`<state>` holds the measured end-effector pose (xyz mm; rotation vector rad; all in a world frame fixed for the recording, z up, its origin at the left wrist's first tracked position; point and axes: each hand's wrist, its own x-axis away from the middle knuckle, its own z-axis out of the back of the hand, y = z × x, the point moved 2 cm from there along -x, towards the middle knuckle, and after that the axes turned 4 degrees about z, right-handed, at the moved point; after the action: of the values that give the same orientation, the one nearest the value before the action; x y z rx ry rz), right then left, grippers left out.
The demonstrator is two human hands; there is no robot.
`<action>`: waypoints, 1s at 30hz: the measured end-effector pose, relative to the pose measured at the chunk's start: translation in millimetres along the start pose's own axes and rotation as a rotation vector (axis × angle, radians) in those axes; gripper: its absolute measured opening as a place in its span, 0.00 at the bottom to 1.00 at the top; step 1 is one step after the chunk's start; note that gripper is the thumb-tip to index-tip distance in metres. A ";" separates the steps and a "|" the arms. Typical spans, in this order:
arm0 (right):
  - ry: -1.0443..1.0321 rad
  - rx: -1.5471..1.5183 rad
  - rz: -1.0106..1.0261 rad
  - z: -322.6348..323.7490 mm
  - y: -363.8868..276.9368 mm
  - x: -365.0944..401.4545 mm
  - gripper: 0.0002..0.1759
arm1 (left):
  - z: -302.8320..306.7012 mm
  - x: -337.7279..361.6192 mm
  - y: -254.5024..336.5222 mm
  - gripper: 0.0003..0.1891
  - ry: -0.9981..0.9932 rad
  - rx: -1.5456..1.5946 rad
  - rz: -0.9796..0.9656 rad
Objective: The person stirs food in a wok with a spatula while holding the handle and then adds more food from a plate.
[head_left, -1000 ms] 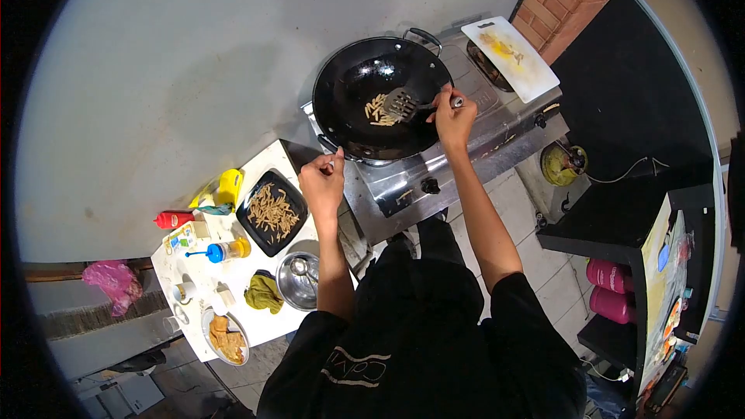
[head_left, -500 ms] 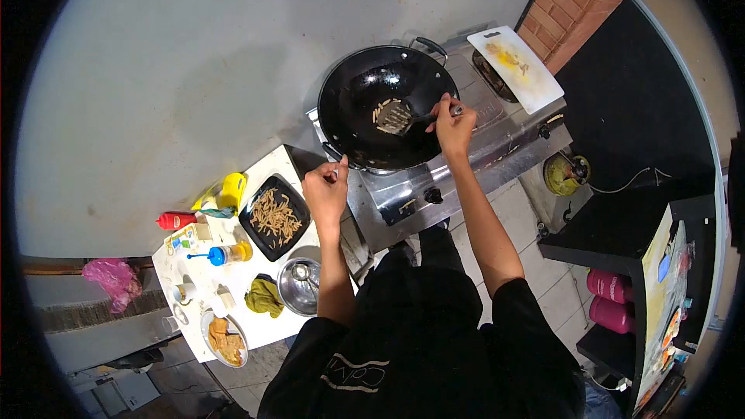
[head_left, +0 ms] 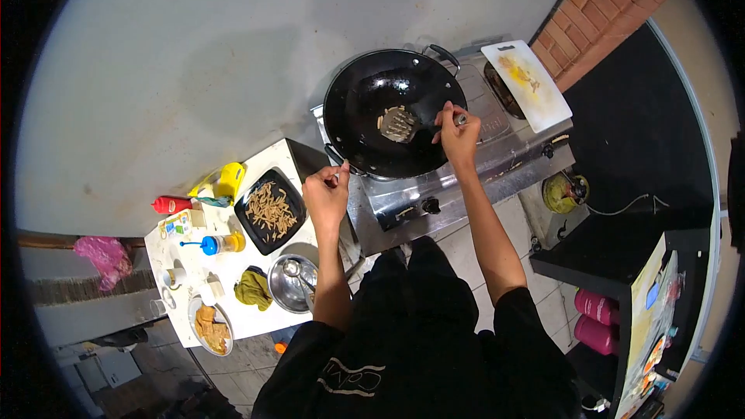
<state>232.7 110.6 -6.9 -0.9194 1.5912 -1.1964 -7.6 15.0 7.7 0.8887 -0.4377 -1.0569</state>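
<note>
A black wok [head_left: 372, 143] sits on the steel gas stove, its inside shiny. With fingers closed, my left hand [head_left: 326, 198] grips the near-left wok handle [head_left: 335, 155]. My right hand [head_left: 459, 136] is shut around the handle of a slotted spatula [head_left: 399, 125], whose head lies low in the wok. A few pale brown food strips [head_left: 381, 122] lie at and under the spatula head. Similar strips fill a black square plate [head_left: 285, 237] on the white table left of my left hand.
A stained white cutting board [head_left: 535, 97] rests on the stove's right side. The white table [head_left: 252, 326] bears a steel bowl [head_left: 281, 295], a green cloth [head_left: 254, 289], a blue-capped jar [head_left: 229, 243], a red bottle [head_left: 171, 204] and a plate of brown food [head_left: 221, 341]. A gas cylinder [head_left: 555, 194] stands at right.
My view has shifted slightly, so the wok sits lower and further right in it. The spatula head has moved a little within the wok, among the strips. Both hands keep their holds.
</note>
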 end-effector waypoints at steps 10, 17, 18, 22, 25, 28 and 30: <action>-0.149 -0.026 -0.014 -3.0 1.9 -19.2 0.20 | 2.5 22.9 12.4 0.12 0.123 0.007 0.103; -0.181 -0.022 -0.059 -1.3 6.9 -40.6 0.22 | -4.6 15.6 14.3 0.13 0.209 -0.044 0.119; -0.205 0.008 -0.025 0.0 4.4 -42.3 0.22 | -5.2 14.9 14.9 0.13 0.207 -0.044 0.114; -0.179 -0.037 -0.045 6.0 -6.1 -50.3 0.23 | -6.7 15.9 14.2 0.13 0.221 -0.092 0.129; -0.225 -0.076 -0.054 6.7 -3.8 -53.1 0.23 | -10.0 17.8 9.9 0.14 0.222 -0.088 0.151; -0.313 -0.052 -0.023 5.3 8.7 -52.4 0.22 | -13.1 19.7 11.7 0.13 0.237 -0.060 0.158; -0.322 -0.054 -0.047 6.9 9.2 -53.5 0.21 | -10.8 21.4 20.1 0.13 0.241 -0.087 0.155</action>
<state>255.2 160.4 -4.4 -1.1279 1.3547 -0.9828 20.8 4.5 15.5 0.8773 -0.2525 -0.8094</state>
